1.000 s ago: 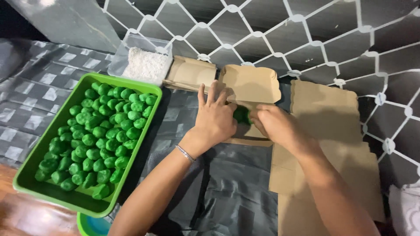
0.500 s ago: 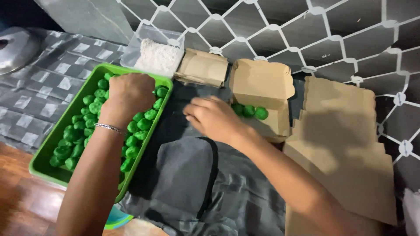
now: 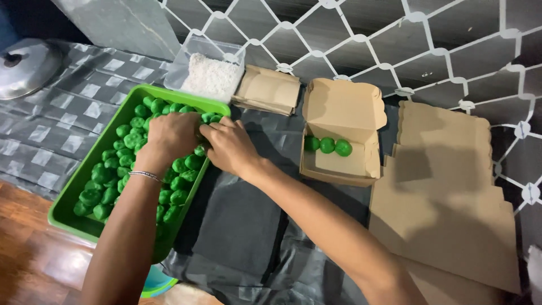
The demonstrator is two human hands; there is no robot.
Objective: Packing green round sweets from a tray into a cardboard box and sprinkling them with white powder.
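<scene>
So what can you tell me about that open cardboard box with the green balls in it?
The brown cardboard box looks like a folded takeaway carton. It sits on the dark plastic sheet, lid tipped back towards the netting. Three round green balls lie in a row along its back edge; the rest of its floor is bare. Neither hand touches it.

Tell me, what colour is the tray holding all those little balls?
Bright green tray, clearest in the head view.
</scene>
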